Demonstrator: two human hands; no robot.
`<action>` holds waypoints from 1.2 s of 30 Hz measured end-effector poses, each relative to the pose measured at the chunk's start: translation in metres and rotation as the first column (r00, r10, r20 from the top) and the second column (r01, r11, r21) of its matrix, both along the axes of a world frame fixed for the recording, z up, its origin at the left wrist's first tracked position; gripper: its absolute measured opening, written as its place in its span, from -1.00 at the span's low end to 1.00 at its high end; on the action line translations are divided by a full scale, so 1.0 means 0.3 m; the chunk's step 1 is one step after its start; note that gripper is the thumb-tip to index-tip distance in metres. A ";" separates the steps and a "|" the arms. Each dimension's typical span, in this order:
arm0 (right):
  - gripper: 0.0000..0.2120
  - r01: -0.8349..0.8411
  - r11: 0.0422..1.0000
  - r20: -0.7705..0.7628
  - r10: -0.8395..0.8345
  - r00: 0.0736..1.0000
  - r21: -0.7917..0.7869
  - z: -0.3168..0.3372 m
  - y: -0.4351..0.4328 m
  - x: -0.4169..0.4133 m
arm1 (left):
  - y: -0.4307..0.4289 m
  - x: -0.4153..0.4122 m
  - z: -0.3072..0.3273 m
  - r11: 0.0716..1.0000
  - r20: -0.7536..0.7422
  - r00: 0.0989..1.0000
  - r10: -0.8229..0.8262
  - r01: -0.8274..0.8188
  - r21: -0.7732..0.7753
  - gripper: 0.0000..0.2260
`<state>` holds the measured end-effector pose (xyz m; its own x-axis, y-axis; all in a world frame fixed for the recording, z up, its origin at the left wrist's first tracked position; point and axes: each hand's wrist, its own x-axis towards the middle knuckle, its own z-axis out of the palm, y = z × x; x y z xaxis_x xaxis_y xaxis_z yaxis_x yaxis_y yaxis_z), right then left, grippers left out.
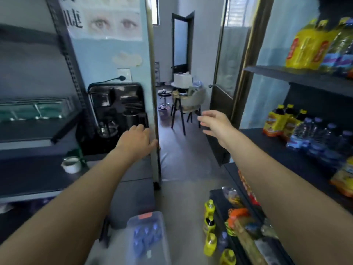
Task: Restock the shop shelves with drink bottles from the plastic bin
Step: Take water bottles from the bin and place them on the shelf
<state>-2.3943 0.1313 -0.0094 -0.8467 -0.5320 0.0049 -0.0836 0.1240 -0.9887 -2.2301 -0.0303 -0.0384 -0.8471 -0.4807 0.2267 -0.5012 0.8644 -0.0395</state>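
The shop shelves (298, 77) fill your right side from near to far, with tall yellow bottles (307, 46) on the upper board and water bottles (321, 138) on the level below. The partition panel (114, 54) stands far, left of centre. The plastic bin (162, 222) sits near on the floor between your forearms, with purple-capped bottles (146, 238) inside. Small yellow bottles (209, 243) stand just right of it. Your right hand (214, 123) hangs in the air, grip spread and empty. Your left hand (136, 139) touches the panel's edge, and you cannot tell how its grip is set.
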 end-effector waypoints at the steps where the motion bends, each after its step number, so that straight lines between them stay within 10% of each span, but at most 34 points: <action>1: -0.65 -0.027 1.000 -0.001 0.027 1.000 0.016 -0.016 -0.038 0.033 | -0.023 0.038 -0.018 1.000 0.011 1.000 0.025 -0.025 0.019 -0.56; 15: -0.63 -0.218 0.959 0.056 0.212 0.976 0.180 -0.298 -0.353 0.364 | -0.214 0.409 -0.324 0.934 0.136 0.960 0.244 -0.271 0.234 -0.51; 36: -0.61 -0.318 0.929 0.323 0.247 0.914 0.189 -1.087 -0.727 0.019 | -0.497 0.062 -0.976 0.834 0.193 0.919 0.344 -0.394 0.387 -0.61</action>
<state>-2.3887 -0.0868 -0.3354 -0.6057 -0.7048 -0.3693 0.1343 0.3670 -0.9205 -2.2115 -0.1795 -0.3312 -0.5952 -0.7903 -0.1455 -0.7998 0.5650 0.2025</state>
